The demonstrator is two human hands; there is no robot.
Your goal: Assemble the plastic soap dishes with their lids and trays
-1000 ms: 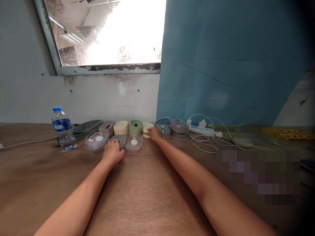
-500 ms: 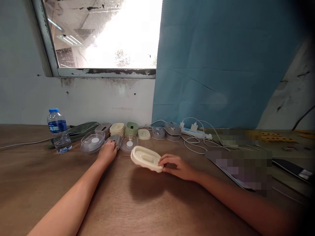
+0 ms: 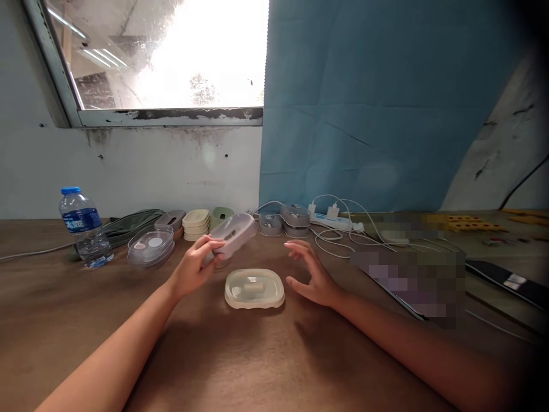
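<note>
My left hand (image 3: pixel 195 268) grips the near end of a greyish-mauve plastic piece with a slot (image 3: pixel 234 233), tilted and raised off the table. It looks like a shallow box cover, slightly blurred. On the table in front of me lies a cream oval tray-like piece (image 3: pixel 254 289) with a raised bar in its middle. To the right of that cream piece my right hand (image 3: pixel 309 276) hovers, fingers apart and nothing in them. Behind the raised mauve piece, a clear lid on the table is mostly hidden.
Clear lids (image 3: pixel 151 246), a cream stack (image 3: pixel 196 224), a green box (image 3: pixel 222 215) and grey containers (image 3: pixel 295 218) line the wall. A water bottle (image 3: pixel 83 229) stands left. A power strip (image 3: pixel 334 222) with white cables and a blurred flat object (image 3: pixel 407 286) lie right.
My right hand has let go of the cream piece, which now lies on the table. My left hand has lifted the greyish-mauve piece and brought it rightward. The view has shifted slightly.
</note>
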